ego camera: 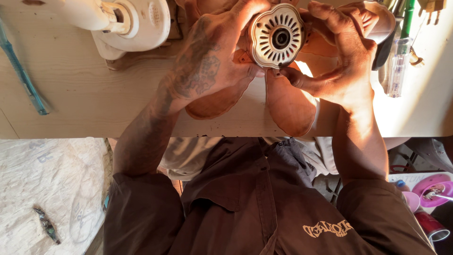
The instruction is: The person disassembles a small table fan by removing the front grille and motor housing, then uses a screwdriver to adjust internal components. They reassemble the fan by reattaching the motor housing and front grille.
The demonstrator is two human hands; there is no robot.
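Note:
A small fan rotor lies on the pale wooden table (71,85). It has a cream, scalloped hub with vent slots (277,35) and orange-brown blades (290,106). My left hand (207,61), tattooed on the back, wraps around the hub's left side and steadies it. My right hand (344,61) grips from the right, with thumb and fingertip pinched on a small part at the hub's lower edge, where a blade joins. The upper blades are mostly hidden behind both hands.
A white appliance housing (137,23) sits at the table's top left, and a thin teal stick (21,71) lies at the far left. A clear-handled screwdriver with a green shaft (398,61) lies on the right. On the floor are a white sheet (47,189), pink lids (432,189) and a red can (432,226).

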